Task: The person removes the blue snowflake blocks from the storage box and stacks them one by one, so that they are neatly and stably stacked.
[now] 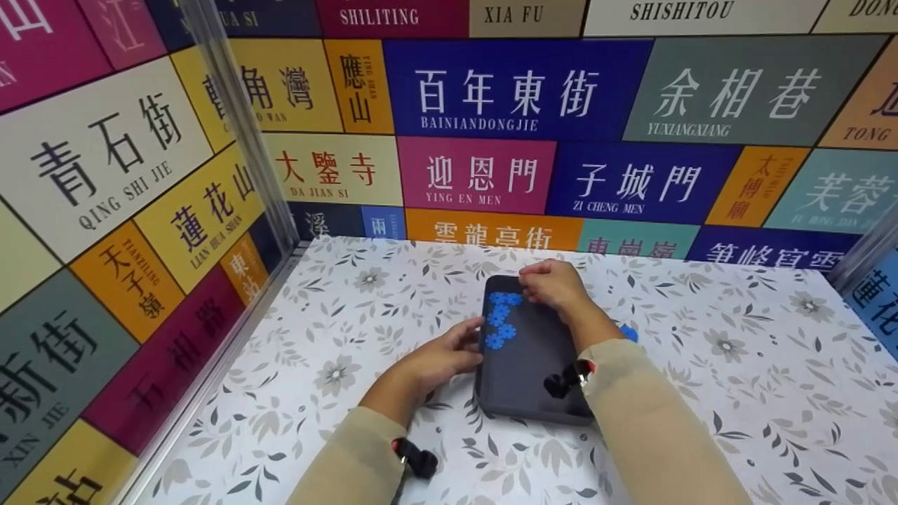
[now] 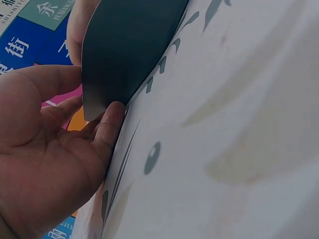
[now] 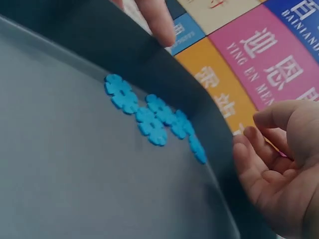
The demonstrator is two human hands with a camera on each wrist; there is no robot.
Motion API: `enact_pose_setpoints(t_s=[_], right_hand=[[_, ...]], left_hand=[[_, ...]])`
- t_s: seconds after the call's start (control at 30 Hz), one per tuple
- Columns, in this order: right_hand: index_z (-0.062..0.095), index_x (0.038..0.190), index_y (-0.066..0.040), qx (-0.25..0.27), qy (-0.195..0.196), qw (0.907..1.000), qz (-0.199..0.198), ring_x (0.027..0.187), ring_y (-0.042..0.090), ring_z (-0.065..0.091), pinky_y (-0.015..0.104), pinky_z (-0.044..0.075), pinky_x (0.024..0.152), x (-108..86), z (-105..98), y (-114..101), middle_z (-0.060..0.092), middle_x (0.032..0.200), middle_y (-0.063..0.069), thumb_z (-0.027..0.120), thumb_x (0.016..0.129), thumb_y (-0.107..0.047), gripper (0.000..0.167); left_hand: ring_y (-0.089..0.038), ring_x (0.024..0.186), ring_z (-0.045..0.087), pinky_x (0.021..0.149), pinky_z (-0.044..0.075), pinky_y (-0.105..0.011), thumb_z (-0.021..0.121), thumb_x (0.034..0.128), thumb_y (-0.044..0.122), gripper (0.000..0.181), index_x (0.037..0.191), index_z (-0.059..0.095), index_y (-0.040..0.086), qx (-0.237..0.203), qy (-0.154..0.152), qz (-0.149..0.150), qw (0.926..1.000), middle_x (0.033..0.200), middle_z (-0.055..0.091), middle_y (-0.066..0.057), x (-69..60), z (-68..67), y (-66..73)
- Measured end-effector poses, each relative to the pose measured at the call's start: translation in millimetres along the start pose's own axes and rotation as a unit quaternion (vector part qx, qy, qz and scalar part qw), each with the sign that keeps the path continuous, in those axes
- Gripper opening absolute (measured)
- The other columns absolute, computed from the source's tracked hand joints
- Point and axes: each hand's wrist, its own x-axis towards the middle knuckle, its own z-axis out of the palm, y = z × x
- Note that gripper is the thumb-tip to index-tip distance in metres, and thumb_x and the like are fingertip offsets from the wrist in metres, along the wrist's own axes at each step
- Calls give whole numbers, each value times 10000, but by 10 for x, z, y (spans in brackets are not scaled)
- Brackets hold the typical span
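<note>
A dark grey tray (image 1: 537, 382) lies on the patterned tabletop. Several blue flower-shaped plastic discs (image 1: 499, 315) sit inside along its left and far sides; the right wrist view shows these blue discs (image 3: 152, 127) flat by the wall. My left hand (image 1: 443, 354) touches the tray's outer left wall with its fingers. Close up, the left hand (image 2: 55, 134) has fingertips against the tray wall (image 2: 127, 45), low by the tabletop. At the far edge is my right hand (image 1: 558, 284), fingers loosely bent; the right hand (image 3: 284, 159) is beside the wall, no disc visible in it.
More blue pieces (image 1: 628, 333) show to the right of the tray, partly hidden by my right forearm. A white tabletop (image 1: 337, 315) with grey leaves and flowers spreads around the tray. Colourful panels (image 1: 477, 168) with street names rise behind and at the left.
</note>
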Motion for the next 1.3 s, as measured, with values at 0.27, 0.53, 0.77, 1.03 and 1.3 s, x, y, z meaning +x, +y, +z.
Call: enact_pose_setpoints(t_s=[0.27,0.53,0.77,1.03,1.3], right_hand=[[790,1179,0,-713,296,9968,-198,744,108,688,205,595,669,49,42,216,791,989,79,750,949,-145,275],[804,1180,-46,-1277,119,9915,-198,751,92,688,209,575,697,52,24,308,818,1071,114,817,914,-197,306],[786,1210,-82,-2001,42,9794,-283,1015,258,737,404,621,951,55,65,318,800,1183,143,844,897,-266,368],[770,1237,-32,-2318,-178,9716,-440,1074,297,730,462,613,1003,18,90,267,790,1184,171,834,901,-179,373],[759,1261,-38,-2707,-450,9609,-364,1025,277,687,439,593,947,15,89,215,755,1163,166,810,927,-194,372]], left_hand=[[-305,1500,496,1263,430,-470,654,978,80,761,1673,371,203,-79,-14,21,10000,1666,449,-148,7,-6,-5],[-300,1489,511,1259,433,-471,653,993,95,752,1676,366,226,13,-57,-55,10000,1674,441,-142,-8,-15,18],[-261,1466,516,1248,442,-456,654,997,110,743,1668,381,275,75,-29,-152,9999,1666,453,-90,6,-22,11],[-277,1472,528,1274,407,-481,657,994,117,757,1677,365,261,33,-59,-139,9999,1679,448,-102,-1,-21,14],[-286,1454,556,1299,369,-505,667,1002,150,735,1664,386,298,105,-40,-248,9996,1672,460,-95,-18,-29,26]])
